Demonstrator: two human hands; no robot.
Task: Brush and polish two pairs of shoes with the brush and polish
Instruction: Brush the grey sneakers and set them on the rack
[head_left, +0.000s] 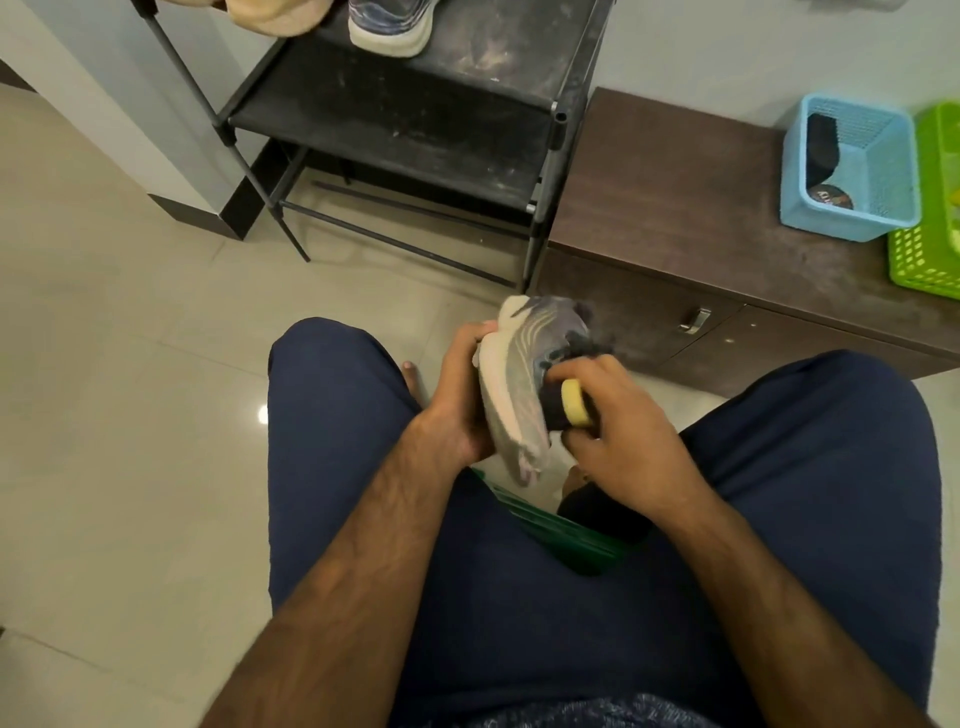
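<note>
- Left hand (457, 384): fingers curled round the sole edge of the shoe (524, 364), which we hold above the lap with the sole turned left and the upper turned right.
- Right hand (618, 431): fingers and thumb closed on a yellow pad (576, 402) with a dark underside, pressed against the shoe's upper near the collar. Whether the pad carries polish we cannot tell.
- Step in hand, as we judge it: working the upper of this shoe with the pad.
- Bracing: we grip firmly from the sole side so that the shoe does not twist under pressure.
- Stroke: we suggest short, overlapping passes from heel to toe, turning the shoe in the left hand rather than reaching round it.
- Pressure: we press lightly, since the upper looks like soft knit that will probably give and may smear if loaded heavily.
- Risk: dark polish would show on the pale sole, so we steer the pad clear of that edge.
- Supplies: a blue basket (831, 221) on the cabinet (675, 208), well apart to our right, holds a black brush (823, 145) and a round tin (828, 197). We take these to be the task's brush and polish.
- Second shoe (389, 26): a like one stands on the top shelf of the rack (441, 104), well apart from the hands.
</note>
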